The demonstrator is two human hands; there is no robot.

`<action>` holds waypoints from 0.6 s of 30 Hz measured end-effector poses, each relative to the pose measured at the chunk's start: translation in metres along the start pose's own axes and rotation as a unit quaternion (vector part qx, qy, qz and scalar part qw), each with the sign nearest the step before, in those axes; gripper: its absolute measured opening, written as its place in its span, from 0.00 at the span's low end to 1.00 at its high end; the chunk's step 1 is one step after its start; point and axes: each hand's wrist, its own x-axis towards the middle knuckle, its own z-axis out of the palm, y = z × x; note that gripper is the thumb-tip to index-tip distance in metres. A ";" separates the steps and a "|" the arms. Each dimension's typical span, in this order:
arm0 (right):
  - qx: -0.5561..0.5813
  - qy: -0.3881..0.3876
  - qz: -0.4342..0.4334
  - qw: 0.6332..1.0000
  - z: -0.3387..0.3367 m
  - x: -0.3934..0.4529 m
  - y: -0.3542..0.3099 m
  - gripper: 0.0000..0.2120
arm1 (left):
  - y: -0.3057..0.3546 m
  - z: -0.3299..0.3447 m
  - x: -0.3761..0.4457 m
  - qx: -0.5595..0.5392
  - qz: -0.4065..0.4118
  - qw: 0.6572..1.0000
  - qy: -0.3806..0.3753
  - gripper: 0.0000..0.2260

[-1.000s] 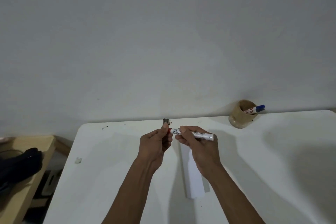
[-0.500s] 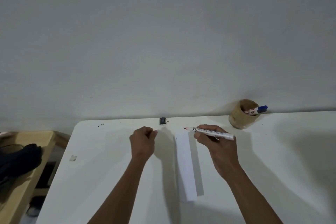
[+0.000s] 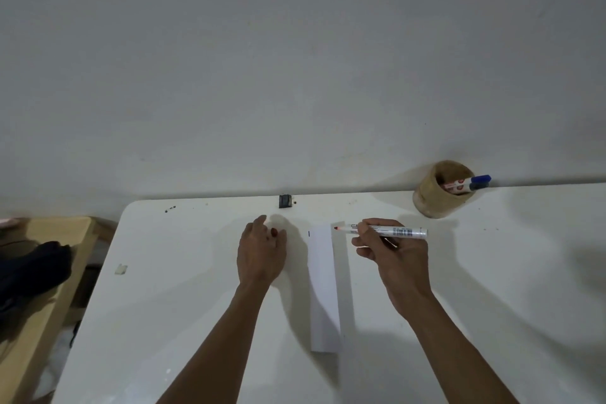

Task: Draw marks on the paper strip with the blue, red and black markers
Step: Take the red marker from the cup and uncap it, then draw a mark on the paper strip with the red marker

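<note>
A white paper strip (image 3: 323, 285) lies lengthwise on the white table (image 3: 183, 272), with a small blue mark at its far left corner. My right hand (image 3: 393, 259) holds the uncapped red marker (image 3: 383, 231) level, its red tip just above the strip's far right corner. My left hand (image 3: 260, 251) rests on the table left of the strip, fingers curled around the red cap (image 3: 273, 232). The blue marker (image 3: 469, 184) stands in a wooden cup (image 3: 436, 197) at the back right. No black marker is visible.
A small dark object (image 3: 285, 201) sits at the table's far edge by the wall. A scrap of tape (image 3: 120, 269) lies near the left edge. A wooden bench (image 3: 49, 272) with dark cloth (image 3: 29, 272) stands to the left.
My hands have pulled apart: the cap came off the red marker and stays in my left hand. My right hand carried the marker right, to the strip's far end.
</note>
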 end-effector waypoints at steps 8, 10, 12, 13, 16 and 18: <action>0.011 -0.008 0.016 1.000 0.003 0.008 -0.003 0.02 | -0.018 0.026 -0.062 0.055 0.213 0.974 0.055 0.19; 0.007 -0.009 0.016 1.000 0.004 0.008 0.000 0.02 | -0.019 0.036 -0.070 0.086 0.215 0.972 0.039 0.18; 0.002 -0.009 0.017 1.000 0.004 0.008 0.005 0.03 | -0.018 0.044 -0.076 0.117 0.210 0.970 0.028 0.18; -0.002 -0.008 0.016 1.000 0.005 0.007 0.007 0.02 | -0.018 0.047 -0.079 0.139 0.204 0.969 0.017 0.19; -0.016 -0.004 0.015 1.000 0.007 0.007 0.016 0.04 | -0.020 0.057 -0.085 0.185 0.172 0.967 -0.013 0.21; -0.026 -0.005 0.014 1.000 0.009 0.009 0.023 0.05 | -0.022 0.062 -0.087 0.204 0.163 0.965 -0.023 0.23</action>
